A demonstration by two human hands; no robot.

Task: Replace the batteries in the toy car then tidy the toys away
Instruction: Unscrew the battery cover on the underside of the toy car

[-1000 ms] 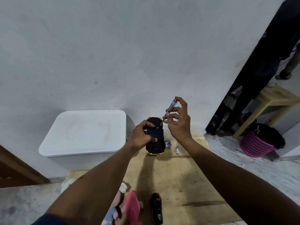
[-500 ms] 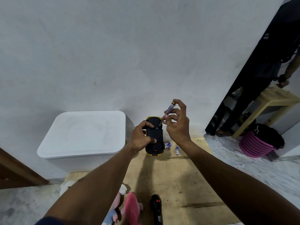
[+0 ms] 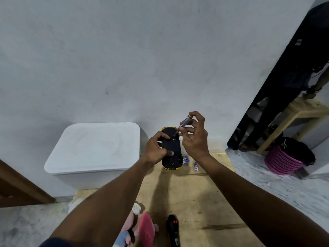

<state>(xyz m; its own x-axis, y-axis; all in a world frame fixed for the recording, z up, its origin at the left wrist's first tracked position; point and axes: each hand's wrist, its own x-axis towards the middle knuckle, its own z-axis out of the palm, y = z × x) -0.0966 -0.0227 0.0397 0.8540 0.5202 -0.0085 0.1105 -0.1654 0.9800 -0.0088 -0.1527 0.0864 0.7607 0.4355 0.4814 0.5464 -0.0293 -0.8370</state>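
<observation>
Loose batteries (image 3: 185,159) (perhaps three) lie behind the held toy car (image 3: 171,148)

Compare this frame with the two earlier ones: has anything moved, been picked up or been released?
Very little. The left hand keeps the upturned toy car gripped, and the right hand keeps the screwdriver with its tip at the car's underside; only its fingers shift slightly on the handle. Nothing was taken up or released. The loose batteries, white box, remote and plush toy lie unchanged.
</observation>
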